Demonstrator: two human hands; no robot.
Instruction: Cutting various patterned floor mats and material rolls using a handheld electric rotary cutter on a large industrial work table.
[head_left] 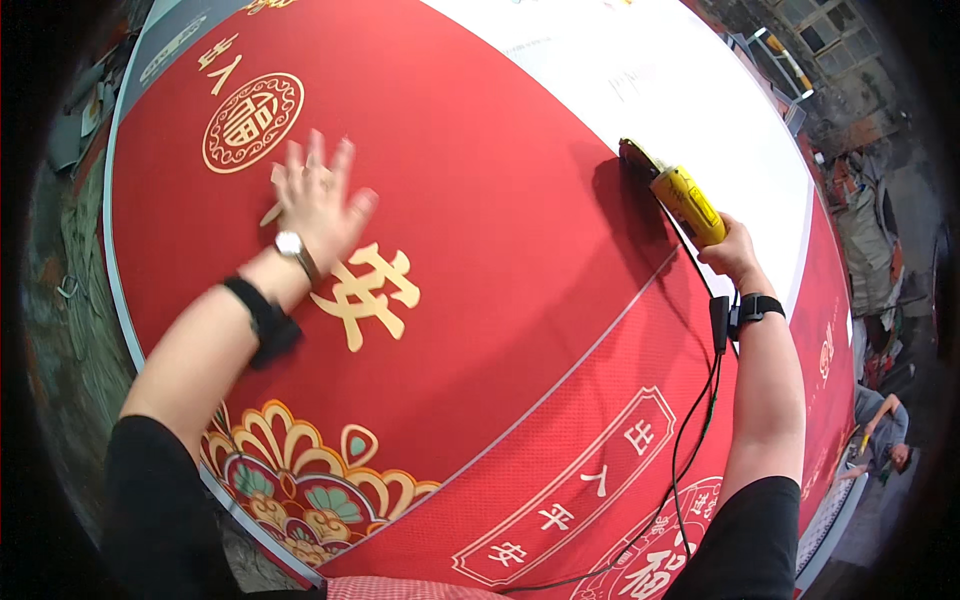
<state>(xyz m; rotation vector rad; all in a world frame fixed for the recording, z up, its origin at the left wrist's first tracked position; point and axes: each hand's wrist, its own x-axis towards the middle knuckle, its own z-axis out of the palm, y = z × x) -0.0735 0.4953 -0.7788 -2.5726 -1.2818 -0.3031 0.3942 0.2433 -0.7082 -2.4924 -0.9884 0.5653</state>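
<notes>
My right hand (735, 252) grips the yellow body of a corded power cutter (688, 205). The tool's dark head is at the border between a large red printed sheet (480, 180) and a white sheet (745, 140). Whether its blade touches the material cannot be made out. Fingers spread and slightly blurred, my left hand (322, 210) is over the red sheet, between a gold round emblem (253, 122) and a large gold character (375, 295). I cannot tell if the palm presses down. Nothing is in that hand.
A black cable (685, 450) runs beside my right forearm across a textured red sheet (560, 460) with white-lined print. A straight pale seam (570, 375) divides the two red sheets. At the far right a person (885, 430) is beside the table edge. Folded material (860, 230) lies past it.
</notes>
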